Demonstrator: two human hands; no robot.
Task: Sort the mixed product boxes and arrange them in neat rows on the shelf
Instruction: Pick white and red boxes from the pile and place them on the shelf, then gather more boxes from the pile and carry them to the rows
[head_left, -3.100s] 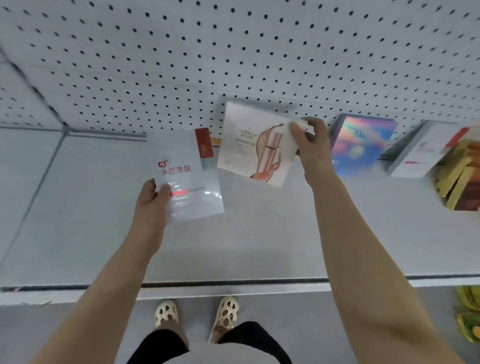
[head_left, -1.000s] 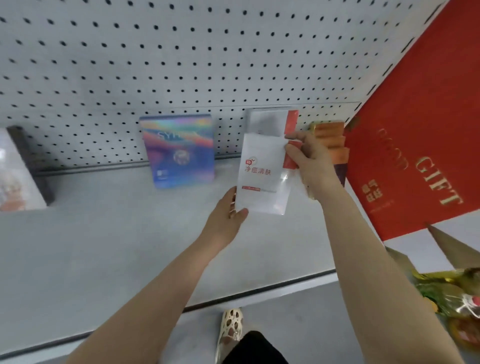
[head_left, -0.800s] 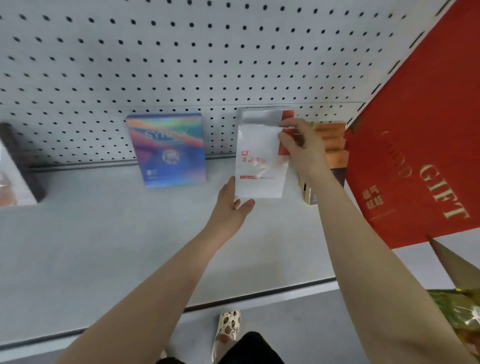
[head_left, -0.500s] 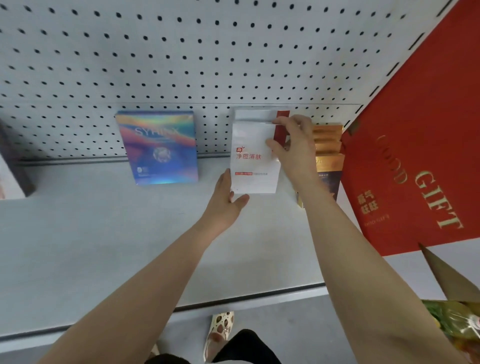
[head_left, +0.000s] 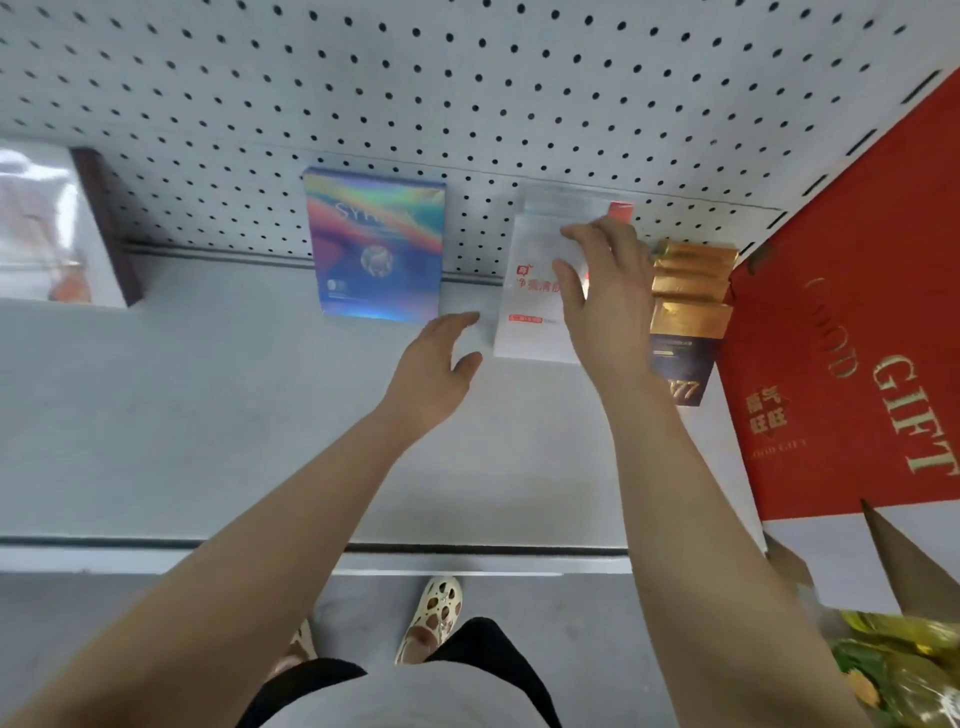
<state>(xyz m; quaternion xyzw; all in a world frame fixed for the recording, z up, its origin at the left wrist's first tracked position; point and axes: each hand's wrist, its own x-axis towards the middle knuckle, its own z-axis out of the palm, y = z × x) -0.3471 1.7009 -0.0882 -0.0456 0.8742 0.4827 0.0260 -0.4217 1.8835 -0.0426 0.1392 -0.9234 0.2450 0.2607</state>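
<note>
Left hand (head_left: 434, 371) off white box (head_left: 535, 291) — right hand (head_left: 605, 301) now flat on it.

We see a glossy holographic box (head_left: 375, 244) against the matt perforated metal backboard (head_left: 467, 78). Right of it, the white box (head_left: 535, 291) looks film-wrapped, the gold packs (head_left: 691, 280) foil-shiny.

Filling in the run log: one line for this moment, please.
step: shelving white box | right hand: on box front | left hand: open, beside it | neighbours: rainbow box, gold box
</note>
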